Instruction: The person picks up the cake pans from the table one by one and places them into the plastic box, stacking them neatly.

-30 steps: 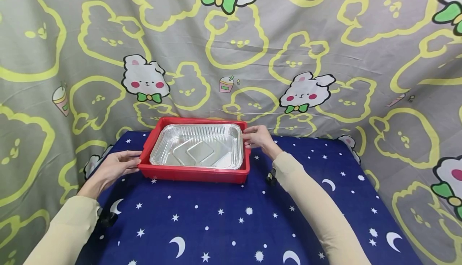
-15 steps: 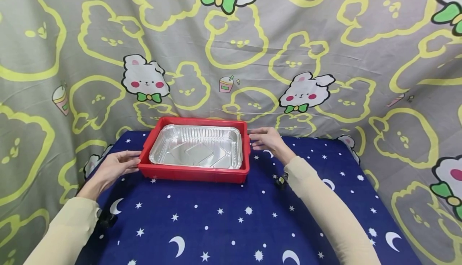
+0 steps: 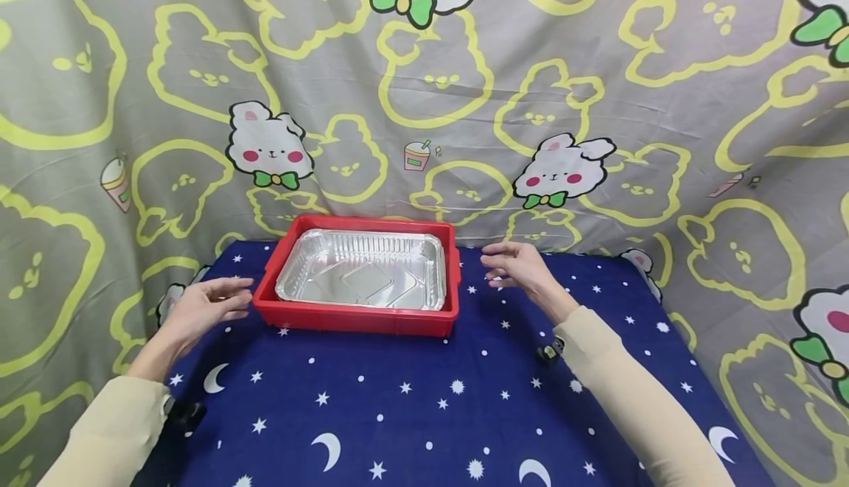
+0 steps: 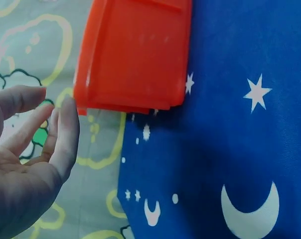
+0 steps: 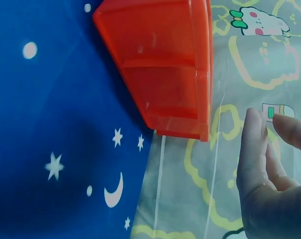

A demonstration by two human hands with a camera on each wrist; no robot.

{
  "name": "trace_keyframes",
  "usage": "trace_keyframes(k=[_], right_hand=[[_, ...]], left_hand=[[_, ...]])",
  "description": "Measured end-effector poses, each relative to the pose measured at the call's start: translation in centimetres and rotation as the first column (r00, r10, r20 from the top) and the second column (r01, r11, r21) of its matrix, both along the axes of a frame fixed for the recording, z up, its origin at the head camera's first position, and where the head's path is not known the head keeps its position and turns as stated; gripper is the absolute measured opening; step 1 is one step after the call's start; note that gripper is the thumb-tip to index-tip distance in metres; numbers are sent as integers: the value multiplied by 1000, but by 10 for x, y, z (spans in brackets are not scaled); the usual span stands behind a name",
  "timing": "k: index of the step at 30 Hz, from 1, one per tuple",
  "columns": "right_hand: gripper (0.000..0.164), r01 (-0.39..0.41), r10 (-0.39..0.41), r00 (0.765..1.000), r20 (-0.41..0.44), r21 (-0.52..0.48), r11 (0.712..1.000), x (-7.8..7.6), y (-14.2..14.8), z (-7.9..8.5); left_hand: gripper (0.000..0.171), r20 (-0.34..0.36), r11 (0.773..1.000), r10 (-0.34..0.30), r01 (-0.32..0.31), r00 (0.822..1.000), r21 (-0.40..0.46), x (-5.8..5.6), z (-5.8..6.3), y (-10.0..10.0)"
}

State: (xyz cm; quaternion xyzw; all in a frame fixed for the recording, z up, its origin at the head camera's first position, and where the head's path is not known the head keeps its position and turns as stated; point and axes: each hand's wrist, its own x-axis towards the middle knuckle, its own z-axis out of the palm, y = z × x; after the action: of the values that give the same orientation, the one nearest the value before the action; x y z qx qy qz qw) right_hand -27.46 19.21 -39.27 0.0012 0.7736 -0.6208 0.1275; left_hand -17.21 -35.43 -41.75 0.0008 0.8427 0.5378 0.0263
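Observation:
A red plastic tray (image 3: 358, 319) sits at the back of the table, with a shiny rectangular foil pan (image 3: 368, 273) lying inside it. My left hand (image 3: 202, 314) is just off the tray's left end, fingers loosely bent and holding nothing. To the right of the tray, a wider gap away, my right hand (image 3: 524, 270) hovers with relaxed fingers and nothing in them. The left wrist view shows the red tray's end (image 4: 135, 59) beside the left fingers. In the right wrist view the opposite end of the tray (image 5: 165, 74) stands apart from the right hand (image 5: 270, 174).
A dark blue cloth (image 3: 398, 428) with white stars and moons covers the table. Behind and at both sides hangs a grey curtain (image 3: 458, 89) with yellow outlines and white rabbits; the tray stands close to it.
My right hand has let go of the pan's right side and moved right, away from the tray. My left hand has drawn slightly left off the tray's edge. The foil pan has settled lower.

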Motion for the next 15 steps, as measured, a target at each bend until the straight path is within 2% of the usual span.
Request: trace_keyframes(k=[3,7,12,15], right_hand=[[45,-14,15,999,-33,27,1000,9,10,0],[46,-21,22,998,-67,23,1000,20,23,-2],[44,-26,37,986,-163,72,997,37,34,-2],[39,-16,50,968,-247,138,990,50,37,-1]], left_hand=[[52,-46,995,7,-12,999,-102,5,7,7],[47,-112,973,19,-44,994,-225,11,16,23],[38,-200,928,30,-101,979,-359,16,24,45],[32,-255,905,24,-130,967,-406,17,28,61]])
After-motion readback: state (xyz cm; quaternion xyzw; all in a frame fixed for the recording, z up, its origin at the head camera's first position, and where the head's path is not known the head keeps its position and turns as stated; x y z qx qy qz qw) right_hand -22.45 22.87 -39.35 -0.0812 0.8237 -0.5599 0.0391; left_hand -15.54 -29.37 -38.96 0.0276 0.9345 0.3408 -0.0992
